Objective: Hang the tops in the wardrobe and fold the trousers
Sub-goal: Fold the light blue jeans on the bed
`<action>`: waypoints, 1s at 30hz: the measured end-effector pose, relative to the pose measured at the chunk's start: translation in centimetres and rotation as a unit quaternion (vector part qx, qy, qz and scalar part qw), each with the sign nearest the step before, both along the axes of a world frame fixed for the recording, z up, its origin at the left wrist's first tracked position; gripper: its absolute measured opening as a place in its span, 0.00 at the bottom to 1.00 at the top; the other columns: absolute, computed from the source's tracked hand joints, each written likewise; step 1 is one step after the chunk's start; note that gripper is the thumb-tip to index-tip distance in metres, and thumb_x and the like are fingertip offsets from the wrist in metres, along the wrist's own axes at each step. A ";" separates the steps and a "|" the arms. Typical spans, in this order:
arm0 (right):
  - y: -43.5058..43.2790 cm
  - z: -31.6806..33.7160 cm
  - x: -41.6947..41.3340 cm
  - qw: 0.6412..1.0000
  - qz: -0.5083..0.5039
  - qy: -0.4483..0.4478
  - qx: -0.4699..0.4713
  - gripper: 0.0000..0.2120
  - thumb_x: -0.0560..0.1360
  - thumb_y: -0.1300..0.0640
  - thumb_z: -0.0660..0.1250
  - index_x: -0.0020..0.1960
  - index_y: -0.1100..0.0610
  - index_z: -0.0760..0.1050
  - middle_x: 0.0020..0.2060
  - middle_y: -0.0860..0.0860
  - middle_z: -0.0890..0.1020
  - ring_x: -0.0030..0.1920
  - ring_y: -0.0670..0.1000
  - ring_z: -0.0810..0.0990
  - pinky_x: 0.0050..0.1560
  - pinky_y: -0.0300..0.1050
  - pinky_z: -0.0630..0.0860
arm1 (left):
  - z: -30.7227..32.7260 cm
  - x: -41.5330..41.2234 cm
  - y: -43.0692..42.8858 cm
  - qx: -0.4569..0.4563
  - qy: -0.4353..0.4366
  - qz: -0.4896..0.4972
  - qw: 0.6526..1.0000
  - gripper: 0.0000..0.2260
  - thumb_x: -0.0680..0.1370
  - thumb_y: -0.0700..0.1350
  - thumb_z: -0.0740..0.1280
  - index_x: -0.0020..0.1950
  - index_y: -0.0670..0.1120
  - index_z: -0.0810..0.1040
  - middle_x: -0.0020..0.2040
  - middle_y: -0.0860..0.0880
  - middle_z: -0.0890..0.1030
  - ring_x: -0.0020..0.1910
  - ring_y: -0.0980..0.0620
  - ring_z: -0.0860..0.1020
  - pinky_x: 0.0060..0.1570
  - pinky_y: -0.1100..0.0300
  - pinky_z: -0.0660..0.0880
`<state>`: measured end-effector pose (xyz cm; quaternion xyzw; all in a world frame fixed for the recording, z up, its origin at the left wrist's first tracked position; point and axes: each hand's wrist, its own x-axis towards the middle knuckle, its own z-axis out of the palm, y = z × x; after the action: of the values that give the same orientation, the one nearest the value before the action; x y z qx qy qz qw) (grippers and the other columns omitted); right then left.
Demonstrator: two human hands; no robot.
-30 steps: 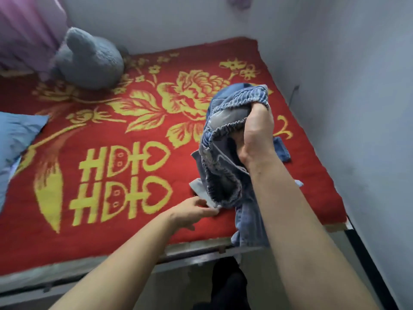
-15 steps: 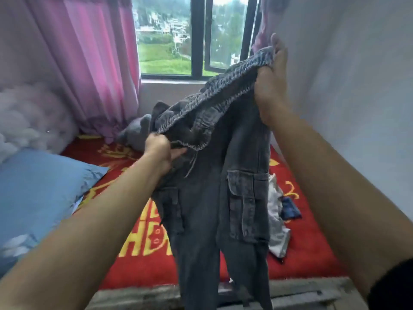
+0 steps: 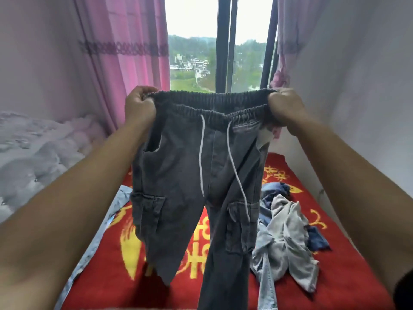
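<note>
Both hands have drawn apart since half a second back, so the trousers now hang flat and front-on, waistband stretched level before the window, legs dangling above the bed. Left hand grips one end of the waistband with curled fingers; right hand grips the other end the same way. By my reading the task is early: this pair is shaken out but not yet folded, and a pile of grey and blue clothes lies unsorted on the bed just right of the legs. No wardrobe or hanger shows. Folding room looks tight: the pile on one side, a pale blue cloth along the left edge, a white quilt beyond it. Pink curtains flank the window
</note>
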<state>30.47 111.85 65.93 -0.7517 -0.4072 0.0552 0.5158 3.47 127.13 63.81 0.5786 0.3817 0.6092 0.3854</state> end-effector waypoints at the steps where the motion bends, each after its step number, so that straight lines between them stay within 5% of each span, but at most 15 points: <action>1: 0.1 -0.1 -0.4 0.999 0.011 0.035 -0.003 0.16 0.68 0.57 0.55 0.48 0.56 0.78 0.50 0.61 0.82 0.46 0.61 0.84 0.43 0.57 0.84 | -0.3 -0.5 -0.1 0.028 0.052 0.020 0.998 0.15 0.77 0.35 0.57 0.45 0.54 0.76 0.55 0.45 0.79 0.47 0.52 0.78 0.45 0.63 0.79; 3: 0.6 0.0 -0.9 0.991 0.046 0.126 0.003 0.10 0.73 0.61 0.57 0.49 0.58 0.75 0.49 0.62 0.83 0.40 0.58 0.85 0.38 0.53 0.84 | -1.0 -1.4 -0.1 0.087 0.167 0.048 0.981 0.06 0.78 0.41 0.63 0.51 0.51 0.74 0.60 0.47 0.71 0.49 0.54 0.74 0.49 0.73 0.72; 7: 1.5 0.5 -0.8 0.952 0.179 0.241 0.052 0.03 0.77 0.62 0.65 0.50 0.59 0.75 0.47 0.56 0.81 0.46 0.53 0.86 0.42 0.46 0.84 | -2.3 -3.1 1.5 0.146 0.305 0.050 0.940 0.27 0.67 0.52 0.79 0.59 0.48 0.70 0.61 0.46 0.65 0.54 0.53 0.69 0.57 0.65 0.69; 10: 2.5 0.5 0.5 0.958 0.202 0.199 0.041 0.08 0.75 0.55 0.70 0.52 0.58 0.79 0.46 0.53 0.82 0.50 0.54 0.86 0.48 0.47 0.84 | -2.1 -3.4 4.0 0.168 0.310 0.115 0.929 0.14 0.70 0.46 0.75 0.51 0.46 0.74 0.58 0.43 0.72 0.52 0.46 0.74 0.50 0.59 0.70; 13: 4.4 0.3 2.3 0.986 0.137 0.083 -0.041 0.16 0.71 0.45 0.70 0.51 0.57 0.79 0.42 0.53 0.85 0.37 0.51 0.84 0.34 0.41 0.77 | -1.8 -2.4 7.1 0.137 0.270 0.107 0.947 0.09 0.69 0.43 0.72 0.47 0.47 0.76 0.46 0.46 0.78 0.44 0.48 0.76 0.42 0.57 0.71; 16: 7.4 -0.4 4.3 0.981 0.146 0.026 -0.126 0.14 0.75 0.46 0.64 0.47 0.58 0.76 0.30 0.52 0.82 0.28 0.50 0.76 0.29 0.39 0.66 | -1.5 -0.4 10.3 0.008 0.186 0.014 0.982 0.10 0.69 0.40 0.71 0.46 0.48 0.74 0.40 0.49 0.77 0.39 0.52 0.75 0.36 0.59 0.74; 18: 10.0 -1.0 5.4 0.974 0.166 0.051 -0.148 0.11 0.78 0.51 0.63 0.46 0.58 0.76 0.31 0.52 0.82 0.26 0.47 0.77 0.25 0.38 0.70 | -1.5 1.4 12.3 -0.107 0.151 -0.088 0.979 0.13 0.70 0.38 0.71 0.52 0.43 0.74 0.42 0.46 0.78 0.39 0.52 0.79 0.35 0.58 0.77; 21: 14.2 -2.3 6.8 0.971 0.162 0.105 -0.141 0.09 0.77 0.61 0.66 0.53 0.66 0.79 0.43 0.60 0.86 0.38 0.54 0.86 0.43 0.48 0.84 | -2.6 3.8 14.5 -0.164 0.188 -0.100 0.963 0.21 0.69 0.42 0.74 0.58 0.39 0.73 0.45 0.44 0.80 0.37 0.51 0.81 0.33 0.59 0.78; 23: 16.3 -3.1 7.6 0.972 0.141 0.108 -0.155 0.11 0.73 0.62 0.71 0.52 0.68 0.80 0.45 0.63 0.86 0.42 0.56 0.87 0.51 0.53 0.84 | -3.7 5.0 15.9 -0.164 0.217 -0.031 0.962 0.11 0.71 0.37 0.72 0.51 0.40 0.75 0.40 0.44 0.78 0.28 0.53 0.79 0.25 0.63 0.75; 25: 17.6 -3.9 8.3 0.968 0.114 0.098 -0.202 0.16 0.67 0.58 0.80 0.49 0.67 0.82 0.39 0.61 0.86 0.38 0.56 0.87 0.48 0.53 0.84 | -4.7 5.6 17.1 -0.200 0.241 -0.025 0.949 0.07 0.73 0.30 0.66 0.40 0.41 0.76 0.33 0.42 0.75 0.20 0.53 0.74 0.21 0.64 0.71; 28: 18.7 -5.3 8.6 0.962 0.046 0.001 -0.270 0.17 0.69 0.50 0.78 0.44 0.65 0.81 0.34 0.58 0.84 0.30 0.54 0.84 0.34 0.45 0.82 | -6.4 6.1 18.7 -0.208 0.307 -0.032 0.928 0.09 0.72 0.29 0.64 0.40 0.43 0.75 0.39 0.41 0.76 0.33 0.47 0.75 0.33 0.57 0.74; 30: 18.8 -6.1 8.7 0.941 -0.020 -0.126 -0.312 0.16 0.74 0.49 0.67 0.47 0.63 0.79 0.39 0.57 0.83 0.34 0.55 0.81 0.38 0.43 0.76 | -6.6 6.1 19.3 -0.152 0.417 0.034 0.896 0.08 0.71 0.34 0.66 0.46 0.44 0.75 0.45 0.44 0.76 0.45 0.44 0.76 0.44 0.55 0.74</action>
<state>39.15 130.66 59.80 -0.8836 -0.4164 0.0737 0.2009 9.53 146.39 57.20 0.7005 0.6146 0.2601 0.2529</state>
